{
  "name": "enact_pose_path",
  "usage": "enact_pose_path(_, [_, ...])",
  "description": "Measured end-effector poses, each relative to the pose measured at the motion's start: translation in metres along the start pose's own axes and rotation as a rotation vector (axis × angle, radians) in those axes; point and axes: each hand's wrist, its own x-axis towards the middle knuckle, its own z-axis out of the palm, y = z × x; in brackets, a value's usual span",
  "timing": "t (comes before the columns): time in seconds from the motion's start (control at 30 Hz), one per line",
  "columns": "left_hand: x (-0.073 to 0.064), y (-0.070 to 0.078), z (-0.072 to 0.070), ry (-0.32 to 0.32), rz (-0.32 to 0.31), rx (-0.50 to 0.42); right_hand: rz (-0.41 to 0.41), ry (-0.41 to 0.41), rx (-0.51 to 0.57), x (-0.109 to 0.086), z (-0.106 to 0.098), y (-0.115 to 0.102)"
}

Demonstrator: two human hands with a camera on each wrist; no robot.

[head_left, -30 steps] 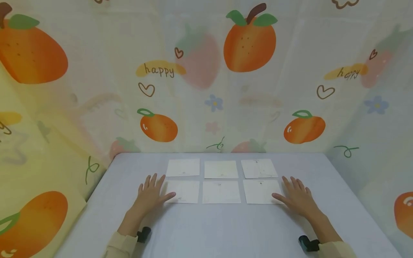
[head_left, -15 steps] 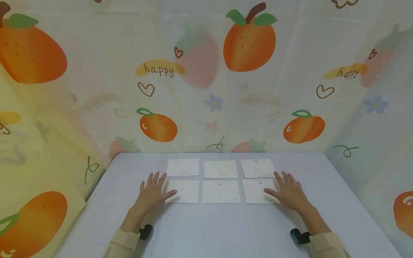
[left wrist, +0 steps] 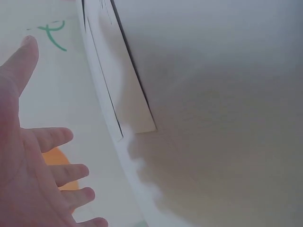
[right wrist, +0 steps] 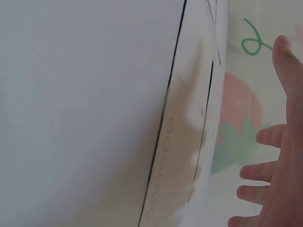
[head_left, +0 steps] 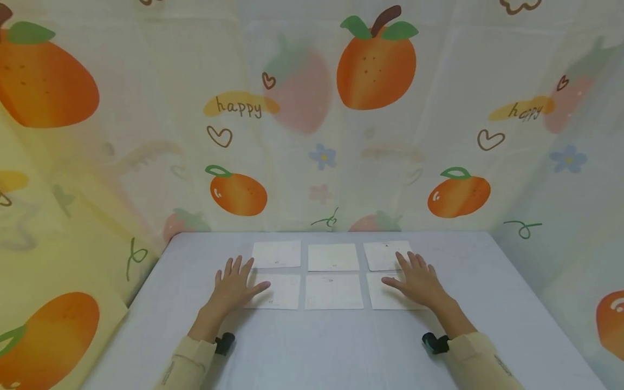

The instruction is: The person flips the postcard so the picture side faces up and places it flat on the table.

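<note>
Several white cards lie flat on the table in two rows of three. My left hand (head_left: 230, 290), fingers spread, hovers by the left edge of the front-left card (head_left: 283, 292); its thumb reaches over that card. Over the front-right card (head_left: 382, 298) my right hand (head_left: 420, 281) is spread, hiding part of it, and its fingertips overlap the back-right card (head_left: 382, 254). Between them lie the front-middle card (head_left: 334, 292) and the back-middle card (head_left: 333, 257), with the back-left card (head_left: 277, 254) beside. In the right wrist view a row of small ovals marks a card (right wrist: 165, 142). Neither hand holds anything.
A white cloth covers the table (head_left: 322, 346). Behind and at the sides hangs a fruit-printed curtain (head_left: 390, 179). A small black device sits at each wrist, one at the left (head_left: 225, 343) and one at the right (head_left: 435, 343).
My right hand has moved left and slightly forward, from beside the right-hand cards to over them. The left hand has shifted slightly right and forward. The cards have stayed put.
</note>
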Motion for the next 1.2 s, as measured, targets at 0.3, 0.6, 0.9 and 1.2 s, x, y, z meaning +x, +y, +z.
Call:
enact_pose_path(0.3, [0.011,-0.003,0.000,-0.013,-0.003,-0.006,-0.024,-0.021,0.003,0.016,0.001,-0.012])
enact_pose_path(0.6, [0.021,-0.001,0.000,-0.014,0.005,0.003,-0.016,-0.076,0.031,0.033,0.003,-0.028])
enact_pose_path(0.9, [0.031,0.000,0.003,-0.017,-0.024,0.018,-0.055,-0.100,0.047,0.046,0.003,-0.046])
enact_pose_path(1.2, [0.033,0.001,0.002,-0.019,-0.036,0.011,-0.076,-0.124,0.039,0.060,0.005,-0.063])
